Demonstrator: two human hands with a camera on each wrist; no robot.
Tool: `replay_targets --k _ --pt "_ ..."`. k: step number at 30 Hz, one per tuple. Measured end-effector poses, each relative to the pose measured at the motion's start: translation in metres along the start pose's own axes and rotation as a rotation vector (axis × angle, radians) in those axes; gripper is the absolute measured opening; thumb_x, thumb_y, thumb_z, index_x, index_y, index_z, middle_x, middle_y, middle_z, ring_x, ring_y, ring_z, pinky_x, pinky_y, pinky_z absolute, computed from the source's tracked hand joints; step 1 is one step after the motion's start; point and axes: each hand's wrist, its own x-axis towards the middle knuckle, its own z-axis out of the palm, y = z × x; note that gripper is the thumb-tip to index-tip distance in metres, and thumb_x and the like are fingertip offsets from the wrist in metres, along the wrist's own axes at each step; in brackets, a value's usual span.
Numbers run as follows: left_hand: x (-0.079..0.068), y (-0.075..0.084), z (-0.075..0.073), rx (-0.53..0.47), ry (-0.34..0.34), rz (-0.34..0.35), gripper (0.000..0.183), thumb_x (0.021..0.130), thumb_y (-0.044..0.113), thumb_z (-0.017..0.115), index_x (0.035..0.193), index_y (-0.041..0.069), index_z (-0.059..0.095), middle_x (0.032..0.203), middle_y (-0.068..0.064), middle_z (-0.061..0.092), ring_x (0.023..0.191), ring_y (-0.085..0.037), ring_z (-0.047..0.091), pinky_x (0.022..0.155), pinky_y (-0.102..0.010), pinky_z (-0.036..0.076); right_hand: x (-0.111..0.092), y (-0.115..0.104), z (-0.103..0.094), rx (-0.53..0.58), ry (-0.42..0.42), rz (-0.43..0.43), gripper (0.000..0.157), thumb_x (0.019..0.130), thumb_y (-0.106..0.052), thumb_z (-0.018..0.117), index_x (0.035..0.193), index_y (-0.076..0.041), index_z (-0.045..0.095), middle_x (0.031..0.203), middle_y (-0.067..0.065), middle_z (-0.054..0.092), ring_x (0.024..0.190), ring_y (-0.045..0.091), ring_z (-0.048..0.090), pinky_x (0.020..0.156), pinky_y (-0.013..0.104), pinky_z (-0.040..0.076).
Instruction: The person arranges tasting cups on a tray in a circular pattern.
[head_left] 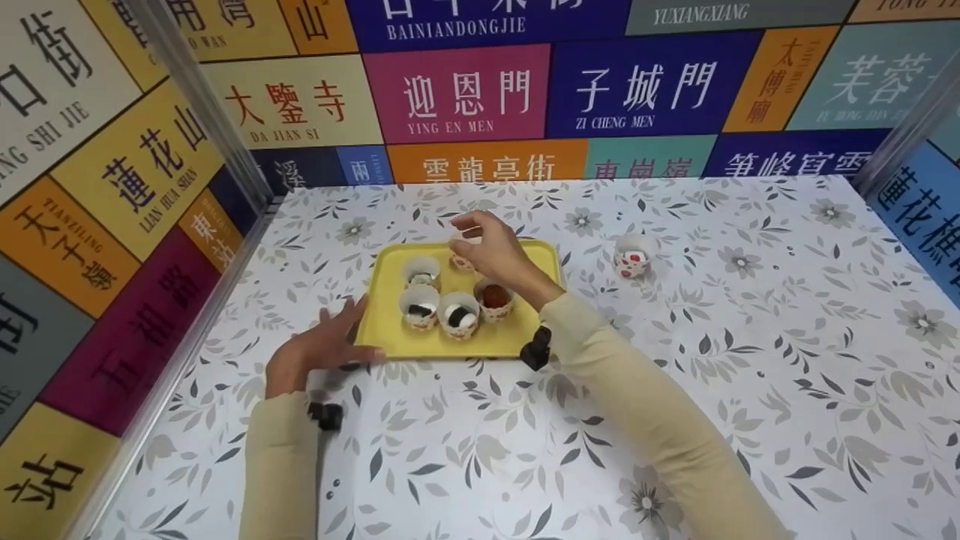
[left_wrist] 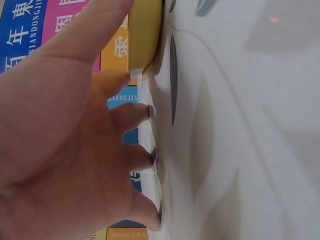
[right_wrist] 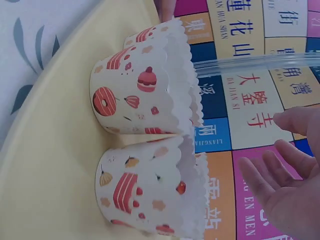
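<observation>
A yellow tray (head_left: 510, 343) carries several paper baking cups printed with red cake pictures. Two at the front, the front-left cup (head_left: 420, 324) and the front-middle cup (head_left: 460, 331), hold white pieces with a dark band. Reddish-brown food fills the right-hand cup (head_left: 495, 313). Above the back of the tray hovers my right hand (head_left: 495, 251), fingers loosely bent, holding nothing; it partly hides a back cup (head_left: 460, 263). In the right wrist view the hand stands apart from the cups (right_wrist: 132, 95). My left hand (head_left: 324, 345) has spread fingers at the tray's left edge, thumb by its front corner.
To the right of the tray, a single paper cup (head_left: 632, 262) with white and red contents stands on the flower-patterned table (head_left: 712, 360). Panels with coloured signs (head_left: 465, 94) wall off the back and both sides.
</observation>
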Motion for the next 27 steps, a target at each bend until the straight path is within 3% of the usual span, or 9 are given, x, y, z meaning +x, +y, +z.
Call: replay_targets --k 8,15,22,27 --pt "-0.001 0.002 0.001 -0.022 0.003 -0.048 0.115 0.079 0.065 0.073 0.159 0.041 -0.005 0.17 -0.002 -0.014 0.152 -0.04 -0.024 0.118 -0.072 -0.008 -0.013 0.007 -0.025 0.052 0.134 -0.053 0.037 0.098 -0.018 0.064 0.134 -0.011 0.058 0.136 0.008 0.06 0.126 0.022 0.057 0.104 0.037 0.051" --pt "-0.001 0.003 0.0 -0.028 0.0 -0.036 0.115 0.078 0.066 0.073 0.159 0.041 -0.005 0.17 -0.003 -0.014 0.152 -0.041 -0.024 0.117 -0.072 -0.009 -0.025 0.018 -0.048 0.087 0.247 -0.132 0.036 0.096 -0.011 0.064 0.131 -0.005 0.06 0.132 0.013 0.063 0.122 0.026 0.06 0.102 0.04 0.051" --pt "-0.002 0.001 -0.001 -0.038 -0.01 -0.041 0.115 0.079 0.064 0.072 0.159 0.041 -0.006 0.169 -0.002 -0.016 0.151 -0.041 -0.026 0.116 -0.072 -0.012 -0.031 0.033 -0.068 0.151 0.313 -0.092 0.036 0.094 -0.006 0.065 0.13 -0.001 0.061 0.132 0.017 0.063 0.122 0.028 0.06 0.102 0.038 0.051" --pt "-0.002 0.0 -0.001 0.018 0.0 0.004 0.115 0.081 0.066 0.07 0.161 0.034 -0.007 0.169 -0.01 -0.013 0.15 -0.047 -0.023 0.117 -0.073 -0.004 -0.036 0.042 -0.08 0.121 0.36 -0.098 0.035 0.094 -0.008 0.065 0.129 -0.004 0.062 0.131 0.014 0.064 0.123 0.027 0.06 0.102 0.038 0.05"
